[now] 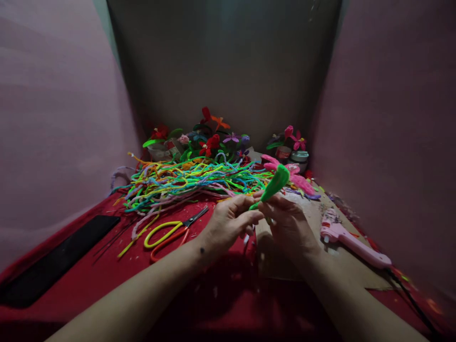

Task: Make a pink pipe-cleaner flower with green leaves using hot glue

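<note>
A bright green fuzzy pipe-cleaner leaf stands tilted up to the right between my hands. My left hand pinches the narrow lower end of the leaf with thumb and fingers. Close against it, my right hand has its fingers closed round the leaf's base. Just behind the leaf and right hand shows a pink pipe-cleaner flower; whether it joins the leaf or lies on the table is hidden.
Loose coloured pipe cleaners are heaped behind my hands. Scissors lie left, beside a black flat object. A pink glue gun rests on cardboard at right. Finished flowers stand at the back.
</note>
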`<state>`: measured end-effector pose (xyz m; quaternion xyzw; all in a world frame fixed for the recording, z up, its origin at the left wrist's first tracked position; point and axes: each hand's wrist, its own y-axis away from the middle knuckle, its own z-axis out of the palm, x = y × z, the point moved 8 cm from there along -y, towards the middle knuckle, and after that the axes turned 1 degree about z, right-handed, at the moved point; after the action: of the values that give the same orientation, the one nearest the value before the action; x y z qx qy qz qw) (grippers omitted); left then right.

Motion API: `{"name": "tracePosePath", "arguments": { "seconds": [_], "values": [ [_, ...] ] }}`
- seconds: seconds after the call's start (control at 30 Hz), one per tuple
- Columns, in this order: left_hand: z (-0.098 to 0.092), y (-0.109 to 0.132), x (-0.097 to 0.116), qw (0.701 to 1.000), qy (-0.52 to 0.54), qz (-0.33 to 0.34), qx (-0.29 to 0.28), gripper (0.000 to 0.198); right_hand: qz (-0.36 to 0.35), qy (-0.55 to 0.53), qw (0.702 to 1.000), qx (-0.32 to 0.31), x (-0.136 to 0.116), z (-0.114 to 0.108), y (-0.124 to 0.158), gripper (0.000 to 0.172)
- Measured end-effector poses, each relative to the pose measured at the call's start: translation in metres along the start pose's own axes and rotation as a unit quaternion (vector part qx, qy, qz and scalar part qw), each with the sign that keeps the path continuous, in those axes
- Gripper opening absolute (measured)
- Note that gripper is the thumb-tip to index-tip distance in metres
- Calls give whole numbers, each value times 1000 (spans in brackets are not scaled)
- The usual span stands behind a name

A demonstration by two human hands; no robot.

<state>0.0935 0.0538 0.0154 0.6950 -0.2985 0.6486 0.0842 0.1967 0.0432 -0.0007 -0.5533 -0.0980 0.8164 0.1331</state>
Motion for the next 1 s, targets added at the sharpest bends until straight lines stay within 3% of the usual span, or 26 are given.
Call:
{"name": "tracePosePath", "arguments": {
  "seconds": [0.07, 0.13, 0.3, 0.43, 0.6, 0.73, 0.83, 1.0],
  "values": [
    [-5, 3, 7, 994, -75, 58, 62, 11, -4, 33, 999, 14, -1, -1, 1, 9],
    [-6, 3, 6, 990, -90, 75, 80, 13, -10, 68, 998, 17, -4, 0, 2, 5],
    [-6, -4, -12, 995, 70, -46, 48, 18, -14, 100, 995, 3, -8, 2, 0, 13],
    [-8, -6, -12, 991, 110, -64, 35, 21, -30, 122, 992, 6, -11, 0, -3, 15],
    [1, -7, -18, 979, 175, -92, -52, 22, -8, 65, 997, -31, -9, 0, -5, 9],
    [15, -2, -24, 935, 288, -143, -147, 17, 46, 1, 996, -82, -1, 2, -6, 19],
    [23, 5, -26, 899, 358, -171, -183, 11, 79, -22, 990, -113, 3, 5, -4, 23],
    [34, 17, -25, 857, 391, -204, -265, 13, 90, -23, 983, -156, 8, 11, 2, 16]
  ]
}}
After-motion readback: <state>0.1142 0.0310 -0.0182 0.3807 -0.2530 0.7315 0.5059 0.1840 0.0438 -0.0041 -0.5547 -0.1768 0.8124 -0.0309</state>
